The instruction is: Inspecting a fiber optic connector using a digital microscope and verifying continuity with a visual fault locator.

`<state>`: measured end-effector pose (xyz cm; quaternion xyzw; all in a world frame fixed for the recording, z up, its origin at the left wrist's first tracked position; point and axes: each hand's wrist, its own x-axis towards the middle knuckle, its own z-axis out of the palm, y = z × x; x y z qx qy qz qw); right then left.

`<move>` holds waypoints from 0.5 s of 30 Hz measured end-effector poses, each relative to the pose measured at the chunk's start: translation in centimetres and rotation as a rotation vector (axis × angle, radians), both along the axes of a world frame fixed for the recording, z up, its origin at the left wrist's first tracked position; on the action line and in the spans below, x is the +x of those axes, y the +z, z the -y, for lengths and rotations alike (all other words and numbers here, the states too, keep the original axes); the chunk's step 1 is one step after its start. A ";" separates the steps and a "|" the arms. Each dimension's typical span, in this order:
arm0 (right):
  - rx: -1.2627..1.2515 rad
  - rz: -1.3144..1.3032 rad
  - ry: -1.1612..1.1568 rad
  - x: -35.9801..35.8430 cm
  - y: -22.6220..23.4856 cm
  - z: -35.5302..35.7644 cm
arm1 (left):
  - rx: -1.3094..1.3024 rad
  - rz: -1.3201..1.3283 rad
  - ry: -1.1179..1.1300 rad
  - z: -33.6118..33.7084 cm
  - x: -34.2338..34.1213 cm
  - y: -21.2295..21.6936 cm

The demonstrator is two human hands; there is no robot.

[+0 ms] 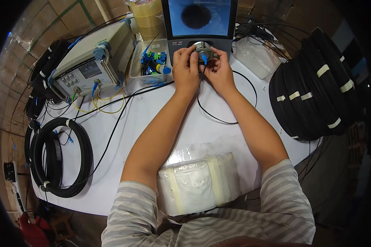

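Two hands meet at the inspection scope, largest thing in play: the blue-tipped connector looks seated in its round port, a dark disc already on screen; focusing seems left. Left hand and right hand both pinch there, fingers curled. Nearer, a taped white package; left, white bands on a cable coil.
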<state>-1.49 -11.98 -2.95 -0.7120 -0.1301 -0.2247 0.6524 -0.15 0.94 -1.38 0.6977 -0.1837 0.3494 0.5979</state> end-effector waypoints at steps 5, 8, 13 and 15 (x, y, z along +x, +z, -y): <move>0.015 -0.002 -0.006 -0.1 0.1 -0.1 | 0.005 0.016 -0.016 0.0 -0.1 0.1; 0.024 -0.011 0.000 -0.2 0.2 -0.1 | -0.027 -0.013 -0.049 0.2 -0.2 0.0; 0.033 -0.018 -0.002 -0.4 0.5 -0.2 | 0.008 0.021 -0.015 0.3 0.1 -0.1; 0.030 -0.022 -0.005 -0.5 0.5 -0.2 | 0.013 0.018 -0.011 0.3 0.0 -0.2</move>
